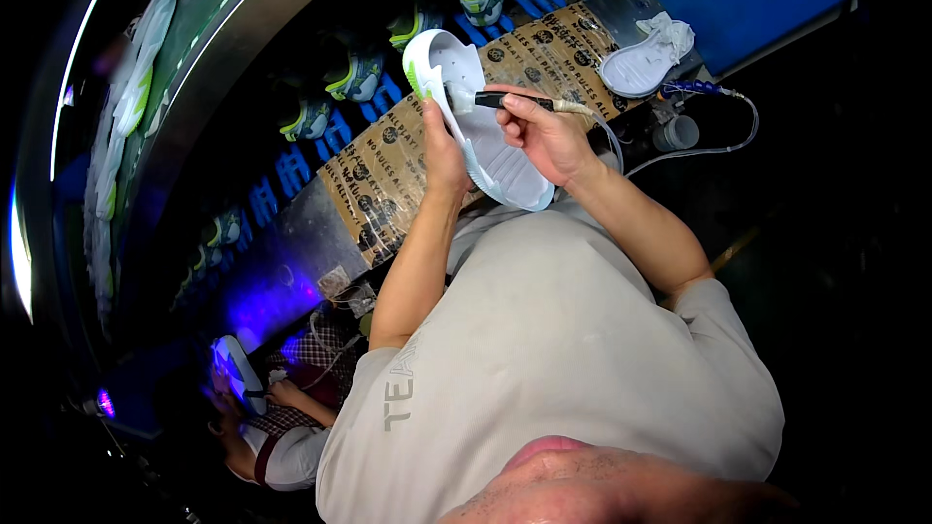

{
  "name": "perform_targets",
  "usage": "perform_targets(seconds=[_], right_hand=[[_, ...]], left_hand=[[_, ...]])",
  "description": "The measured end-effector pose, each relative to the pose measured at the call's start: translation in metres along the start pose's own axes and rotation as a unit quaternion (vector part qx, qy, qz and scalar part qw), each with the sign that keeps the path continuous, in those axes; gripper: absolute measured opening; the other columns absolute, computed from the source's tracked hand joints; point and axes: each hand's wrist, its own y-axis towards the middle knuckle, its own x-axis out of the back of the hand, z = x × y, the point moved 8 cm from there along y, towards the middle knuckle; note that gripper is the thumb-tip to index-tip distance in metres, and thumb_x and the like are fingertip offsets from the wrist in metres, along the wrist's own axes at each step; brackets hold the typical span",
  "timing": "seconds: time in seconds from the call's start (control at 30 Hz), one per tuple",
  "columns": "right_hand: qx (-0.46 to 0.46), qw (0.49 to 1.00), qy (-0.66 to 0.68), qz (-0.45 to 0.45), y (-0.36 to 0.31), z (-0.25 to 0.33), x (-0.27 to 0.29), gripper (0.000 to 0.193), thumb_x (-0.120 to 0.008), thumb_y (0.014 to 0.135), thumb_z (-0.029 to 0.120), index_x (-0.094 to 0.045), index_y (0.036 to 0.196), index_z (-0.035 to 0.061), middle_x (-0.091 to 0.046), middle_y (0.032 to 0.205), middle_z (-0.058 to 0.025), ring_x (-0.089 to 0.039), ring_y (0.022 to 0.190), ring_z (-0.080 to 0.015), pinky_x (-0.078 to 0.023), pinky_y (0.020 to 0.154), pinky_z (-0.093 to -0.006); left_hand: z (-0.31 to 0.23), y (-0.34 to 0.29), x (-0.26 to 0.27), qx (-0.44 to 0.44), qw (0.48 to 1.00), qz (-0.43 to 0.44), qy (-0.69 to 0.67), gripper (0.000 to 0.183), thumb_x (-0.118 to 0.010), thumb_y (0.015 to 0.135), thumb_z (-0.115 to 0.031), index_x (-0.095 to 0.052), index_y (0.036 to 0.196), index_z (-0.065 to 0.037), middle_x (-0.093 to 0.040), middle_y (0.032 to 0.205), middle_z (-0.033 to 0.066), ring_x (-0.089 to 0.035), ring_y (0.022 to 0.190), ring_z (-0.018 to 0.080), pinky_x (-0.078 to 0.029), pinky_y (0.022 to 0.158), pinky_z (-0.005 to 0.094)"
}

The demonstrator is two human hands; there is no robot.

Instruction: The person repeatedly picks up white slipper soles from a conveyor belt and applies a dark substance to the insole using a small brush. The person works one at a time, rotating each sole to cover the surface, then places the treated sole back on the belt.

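A white shoe sole with a bright green patch on its outer side is tilted up in front of my chest, its hollow inner side facing me. My left hand grips it by the left side wall, fingers mostly hidden behind it. In my right hand is a brush with a black handle, pinched between thumb and fingers. The pale brush head reaches inside the sole near its left wall; whether the bristles touch the wall I cannot tell. A thin clear tube runs from the brush's rear end.
Below lies a bench covered with printed brown cardboard. Another white sole with crumpled white material rests at its right, near a small cup and a blue bin. Shoe uppers line the far side. At lower left, a co-worker handles another sole.
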Motion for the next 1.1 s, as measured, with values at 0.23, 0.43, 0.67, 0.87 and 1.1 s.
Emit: perform_targets(seconds=[0.23,0.43,0.67,0.87,1.1], right_hand=[[0.001,0.998,-0.052,0.024,-0.006,0.009,0.007,0.033,-0.060,0.099,0.017,-0.063,0.128,0.0017,-0.059,0.085,0.0008,-0.042,0.063,-0.0017,-0.031,0.051,-0.0170],[-0.044,0.998,0.009,0.048,-0.012,0.019,0.005,0.030,-0.062,0.098,0.016,-0.065,0.126,0.0026,-0.060,0.084,0.0002,-0.036,0.056,0.0001,-0.026,0.046,-0.0157],[-0.069,0.993,0.043,0.086,-0.014,0.015,0.010,0.034,-0.055,0.101,0.015,-0.060,0.131,-0.0010,-0.061,0.089,-0.0017,-0.034,0.053,0.0003,-0.025,0.045,-0.0156],[-0.061,0.984,-0.117,0.116,-0.030,0.020,0.003,0.036,-0.059,0.099,0.014,-0.060,0.130,-0.0038,-0.062,0.083,-0.0039,-0.034,0.052,0.0003,-0.025,0.044,-0.0151],[0.046,0.925,-0.303,0.226,-0.026,0.048,-0.018,0.031,-0.068,0.089,0.011,-0.071,0.119,0.0025,-0.066,0.085,-0.0043,-0.047,0.060,-0.0036,-0.035,0.052,-0.0187]], left_hand=[[-0.036,-0.003,-0.027,-0.037,0.998,0.047,-0.014,0.066,-0.022,0.105,-0.058,-0.051,0.135,-0.007,-0.063,0.123,0.0124,-0.061,0.113,0.0252,-0.049,0.097,0.0393],[-0.050,0.005,-0.038,-0.037,0.994,0.084,-0.058,0.077,-0.016,0.102,-0.064,-0.049,0.134,-0.003,-0.067,0.109,0.0185,-0.066,0.101,0.0299,-0.054,0.090,0.0431],[-0.068,0.020,-0.036,-0.061,0.987,0.104,-0.108,0.074,-0.015,0.103,-0.061,-0.048,0.136,-0.002,-0.065,0.114,0.0189,-0.067,0.100,0.0313,-0.057,0.086,0.0449],[-0.095,0.023,-0.043,-0.084,0.987,0.122,-0.064,0.079,-0.014,0.102,-0.064,-0.048,0.138,-0.002,-0.065,0.116,0.0195,-0.067,0.103,0.0323,-0.058,0.088,0.0452],[-0.129,0.034,-0.064,-0.045,0.974,0.221,-0.021,0.087,-0.008,0.101,-0.066,-0.051,0.135,0.002,-0.066,0.114,0.0217,-0.069,0.102,0.0323,-0.060,0.086,0.0452]])
